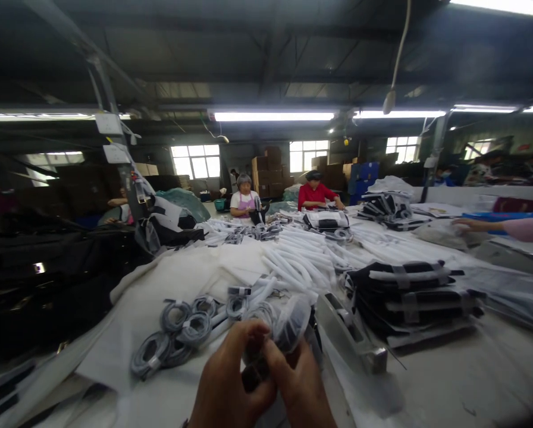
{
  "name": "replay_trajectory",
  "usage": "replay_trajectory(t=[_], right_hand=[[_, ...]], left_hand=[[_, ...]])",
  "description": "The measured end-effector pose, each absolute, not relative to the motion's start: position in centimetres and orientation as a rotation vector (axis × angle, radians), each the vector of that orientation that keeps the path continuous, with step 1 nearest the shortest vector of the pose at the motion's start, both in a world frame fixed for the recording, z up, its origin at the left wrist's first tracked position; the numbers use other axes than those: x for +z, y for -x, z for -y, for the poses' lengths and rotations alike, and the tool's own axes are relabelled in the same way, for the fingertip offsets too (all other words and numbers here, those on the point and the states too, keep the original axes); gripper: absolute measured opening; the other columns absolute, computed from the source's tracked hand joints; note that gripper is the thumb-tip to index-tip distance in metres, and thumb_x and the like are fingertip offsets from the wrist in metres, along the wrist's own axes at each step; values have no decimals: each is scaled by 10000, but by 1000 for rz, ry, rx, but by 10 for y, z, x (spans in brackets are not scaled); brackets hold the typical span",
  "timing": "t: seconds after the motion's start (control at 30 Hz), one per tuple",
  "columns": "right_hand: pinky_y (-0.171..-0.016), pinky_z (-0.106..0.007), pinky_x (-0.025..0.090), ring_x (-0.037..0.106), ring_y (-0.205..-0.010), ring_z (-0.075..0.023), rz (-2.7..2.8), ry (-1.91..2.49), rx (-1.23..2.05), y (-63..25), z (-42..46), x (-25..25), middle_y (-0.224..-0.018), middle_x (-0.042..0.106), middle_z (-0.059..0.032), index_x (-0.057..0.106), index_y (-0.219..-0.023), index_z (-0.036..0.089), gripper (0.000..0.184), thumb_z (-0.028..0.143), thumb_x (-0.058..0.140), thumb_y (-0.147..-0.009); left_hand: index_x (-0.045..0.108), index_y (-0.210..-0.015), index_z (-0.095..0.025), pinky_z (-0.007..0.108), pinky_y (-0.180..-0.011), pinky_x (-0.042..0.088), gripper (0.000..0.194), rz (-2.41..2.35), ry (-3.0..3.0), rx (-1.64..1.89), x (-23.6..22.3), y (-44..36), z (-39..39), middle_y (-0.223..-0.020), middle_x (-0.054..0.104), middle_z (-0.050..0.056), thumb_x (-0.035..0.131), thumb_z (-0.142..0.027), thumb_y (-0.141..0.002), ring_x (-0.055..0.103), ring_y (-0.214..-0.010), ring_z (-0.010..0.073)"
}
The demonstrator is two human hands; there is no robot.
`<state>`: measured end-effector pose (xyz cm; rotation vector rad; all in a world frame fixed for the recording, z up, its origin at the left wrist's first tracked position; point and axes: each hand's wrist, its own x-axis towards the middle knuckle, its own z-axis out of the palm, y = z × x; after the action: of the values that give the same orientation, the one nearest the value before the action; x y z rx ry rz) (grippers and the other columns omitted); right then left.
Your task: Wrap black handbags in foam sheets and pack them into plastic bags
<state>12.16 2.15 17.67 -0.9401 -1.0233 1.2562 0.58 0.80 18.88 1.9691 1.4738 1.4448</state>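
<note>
Close in front of me, both hands are closed around a coil of grey cord [292, 324] with a translucent whitish wrap over part of it. My left hand [231, 374] grips its near left side with curled fingers. Thumb and fingers of my right hand [300, 377] pinch the right side, so the two hands nearly touch. A dark piece shows between the palms, but I cannot make out what it is. Several similar coils [196, 328] with white bands lie just left of my hands. To the right stands a grey tape dispenser [353, 339].
White tubes [297, 255] are heaped behind my hands. Black folded bundles with white strips [420, 303] are stacked at right. Dark bags [47, 279] fill the left side. Two people [245, 202] work across the table; another person's arm [516, 227] reaches in from the right.
</note>
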Motion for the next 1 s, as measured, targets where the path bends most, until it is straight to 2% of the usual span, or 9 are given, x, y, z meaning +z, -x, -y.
replay_trajectory(t=[0.13,0.27,0.43,0.57,0.7,0.77,0.87,0.93,1.0], right_hand=[[-931,-408,505,657,-1065,-324,1026,894,1288,-117,-24,175,-1071,725,-137,652,-1097,158,615,615,752,-699],[-870,-399,533,659,-1045,-301,1098,717,1439,-131,-28,168,-1096,714,-127,676,-1109,181,617,711,536,-826],[-967,-456,472,651,-1031,-324,1365,1111,947,-181,-52,140,-1055,729,-113,729,-1021,206,436,585,620,-834],[-972,-497,474,627,-1098,-337,1360,1331,653,-211,-80,98,-1242,651,-125,618,-1248,210,505,539,550,-871],[-1029,-507,446,495,-1289,-334,1448,1351,519,-220,-104,61,-1445,486,-154,425,-1437,166,680,537,515,-874],[-1060,-514,417,457,-1326,-333,1503,1360,546,-222,-114,49,-1453,482,-151,446,-1426,168,691,554,529,-859],[-1067,-511,413,448,-1334,-329,1545,1365,600,-226,-125,39,-1448,488,-156,485,-1393,157,688,579,527,-852],[-1055,-518,421,449,-1330,-338,1551,1382,628,-229,-130,35,-1443,488,-169,483,-1388,144,705,596,520,-848],[-1044,-532,425,466,-1313,-352,1546,1404,657,-231,-133,32,-1428,500,-176,471,-1392,147,726,613,526,-837]], left_hand=[[616,-1091,-294,302,-823,534,467,-1487,-1985,1463,189,-3,-8,-1031,701,11,676,-170,-644,678,-948,243],[563,-1184,-262,335,-853,532,494,-1487,-1849,1364,198,14,-14,-1004,683,37,710,-266,-711,671,-938,235],[564,-1231,-215,348,-927,512,500,-1410,-1691,1239,210,35,-23,-1114,661,93,693,-420,-793,631,-1092,258],[563,-1289,-228,335,-886,538,505,-1318,-1585,1176,208,44,-24,-1195,658,97,647,-462,-849,640,-1091,258],[620,-1256,-246,369,-1057,438,464,-1267,-1610,1188,194,51,-17,-1311,622,78,569,-534,-897,544,-1255,275],[581,-1317,-260,394,-1123,362,564,-1231,-1653,1230,179,57,-9,-1397,559,76,531,-618,-884,456,-1340,292],[405,-1463,-254,437,-1149,312,827,-1217,-1638,1306,142,67,9,-1512,418,104,508,-746,-807,354,-1404,326],[303,-1510,-244,447,-1165,274,977,-1333,-1578,1309,112,69,22,-1552,344,113,565,-779,-735,290,-1432,334],[259,-1523,-230,454,-1161,277,1069,-1487,-1474,1305,84,65,34,-1545,354,124,661,-750,-679,304,-1424,342]])
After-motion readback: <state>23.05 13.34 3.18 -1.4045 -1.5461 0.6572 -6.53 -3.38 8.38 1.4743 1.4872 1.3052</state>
